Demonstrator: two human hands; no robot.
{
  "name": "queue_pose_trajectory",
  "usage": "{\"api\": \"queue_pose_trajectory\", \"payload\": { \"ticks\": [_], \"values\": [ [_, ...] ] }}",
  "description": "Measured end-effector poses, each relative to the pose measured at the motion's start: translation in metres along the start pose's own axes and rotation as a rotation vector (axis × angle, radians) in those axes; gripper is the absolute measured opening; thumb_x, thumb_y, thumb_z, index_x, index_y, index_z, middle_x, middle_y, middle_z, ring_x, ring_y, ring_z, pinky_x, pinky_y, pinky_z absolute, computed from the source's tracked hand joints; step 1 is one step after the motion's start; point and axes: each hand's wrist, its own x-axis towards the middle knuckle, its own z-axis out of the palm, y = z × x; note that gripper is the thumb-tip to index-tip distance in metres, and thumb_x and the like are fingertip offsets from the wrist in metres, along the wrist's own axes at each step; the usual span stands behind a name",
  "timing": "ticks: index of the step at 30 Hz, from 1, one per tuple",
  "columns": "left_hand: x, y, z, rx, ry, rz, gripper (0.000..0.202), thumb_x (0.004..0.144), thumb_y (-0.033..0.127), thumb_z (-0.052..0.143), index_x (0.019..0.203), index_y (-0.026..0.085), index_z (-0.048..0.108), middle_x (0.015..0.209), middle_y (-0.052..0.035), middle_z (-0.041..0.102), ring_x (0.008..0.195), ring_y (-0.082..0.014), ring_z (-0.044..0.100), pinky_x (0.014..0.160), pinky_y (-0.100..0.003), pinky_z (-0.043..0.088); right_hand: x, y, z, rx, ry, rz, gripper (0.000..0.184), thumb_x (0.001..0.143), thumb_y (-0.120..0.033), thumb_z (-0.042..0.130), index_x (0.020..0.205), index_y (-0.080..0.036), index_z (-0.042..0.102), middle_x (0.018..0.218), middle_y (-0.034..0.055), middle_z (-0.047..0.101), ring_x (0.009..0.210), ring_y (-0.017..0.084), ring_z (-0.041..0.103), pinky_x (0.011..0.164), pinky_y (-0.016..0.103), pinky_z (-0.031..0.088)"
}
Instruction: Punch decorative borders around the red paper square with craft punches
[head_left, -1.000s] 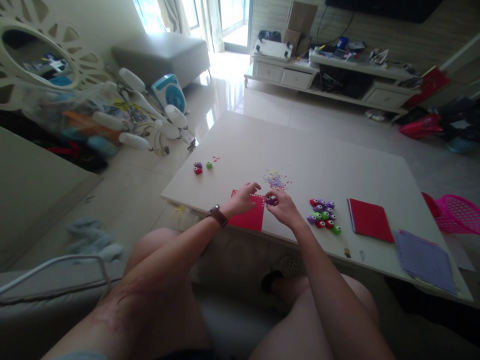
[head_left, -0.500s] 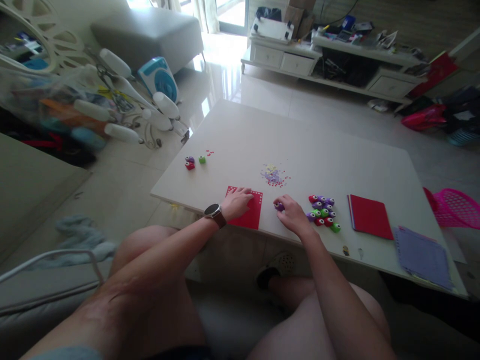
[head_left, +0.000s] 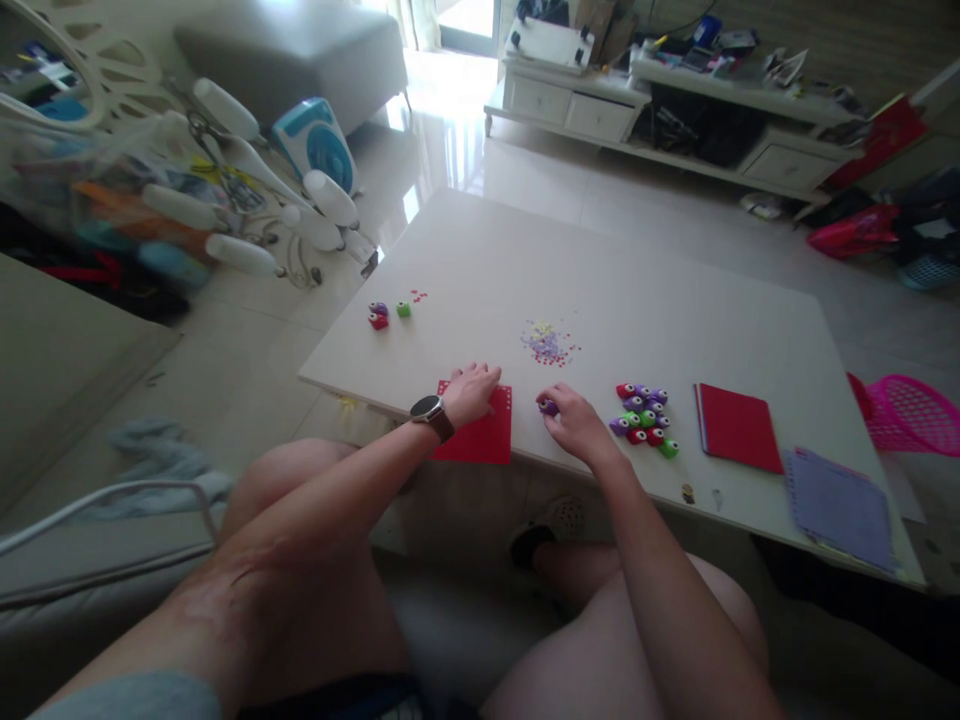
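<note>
Under my left hand (head_left: 472, 393) lies a red sheet of paper (head_left: 476, 440) with small punched holes along its far and right edges. The fingers of that hand are spread over the sheet near its far edge. My right hand (head_left: 574, 425) is closed round a small purple craft punch (head_left: 548, 407), just right of the sheet. Further right stands a cluster of red, purple and green craft punches (head_left: 645, 420). Beyond the sheet is a scatter of purple, yellow and red paper cutouts (head_left: 547, 345).
On the white table (head_left: 600, 290), a few more punches (head_left: 378, 315) and red bits (head_left: 418, 296) sit at the left. A red paper stack (head_left: 741, 428) and punched purple sheets (head_left: 840, 508) lie at the right. A pink basket (head_left: 919, 415) stands beyond the right edge.
My left hand and the red sheet have shifted slightly left, and the sheet has turned a little. My right hand has moved slightly left, still holding the purple punch.
</note>
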Motion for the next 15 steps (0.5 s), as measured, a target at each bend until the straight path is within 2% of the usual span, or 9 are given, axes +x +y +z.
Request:
{"api": "queue_pose_trajectory", "payload": {
  "ticks": [5, 10, 13, 15],
  "values": [
    [0.007, 0.001, 0.000, -0.016, -0.015, -0.027, 0.054, 0.077, 0.029, 0.080, 0.126, 0.020, 0.058, 0.124, -0.0167, 0.065, 0.121, -0.0377, 0.055, 0.098, -0.052, 0.048, -0.001, 0.001, 0.002, -0.005, -0.021, -0.006, 0.026, 0.085, -0.005, 0.056, 0.100, -0.023, 0.069, 0.106, 0.0066, 0.067, 0.091, 0.021, 0.064, 0.082, 0.030, 0.048],
    [0.007, 0.002, -0.002, -0.073, -0.008, -0.032, 0.055, 0.074, 0.027, 0.083, 0.122, 0.019, 0.061, 0.127, -0.0157, 0.060, 0.111, -0.0324, 0.062, 0.091, -0.043, 0.052, 0.001, 0.002, 0.004, 0.020, 0.001, 0.001, 0.028, 0.084, -0.004, 0.055, 0.101, -0.023, 0.067, 0.106, 0.0062, 0.066, 0.091, 0.021, 0.064, 0.084, 0.032, 0.049],
    [0.006, 0.000, -0.001, -0.099, 0.009, 0.001, 0.047, 0.077, 0.025, 0.080, 0.120, 0.018, 0.063, 0.124, -0.0144, 0.063, 0.103, -0.0293, 0.065, 0.088, -0.039, 0.052, 0.002, 0.005, 0.009, 0.075, 0.015, -0.018, 0.029, 0.083, -0.004, 0.054, 0.102, -0.023, 0.064, 0.105, 0.0061, 0.066, 0.093, 0.021, 0.064, 0.087, 0.033, 0.051],
    [0.006, 0.000, 0.000, -0.096, 0.023, 0.041, 0.035, 0.083, 0.018, 0.069, 0.118, 0.018, 0.065, 0.117, -0.0128, 0.068, 0.104, -0.0287, 0.066, 0.089, -0.039, 0.051, 0.003, 0.007, 0.013, 0.125, 0.019, -0.028, 0.027, 0.083, -0.005, 0.053, 0.101, -0.022, 0.063, 0.102, 0.0060, 0.065, 0.093, 0.021, 0.063, 0.088, 0.033, 0.052]
  ]
}}
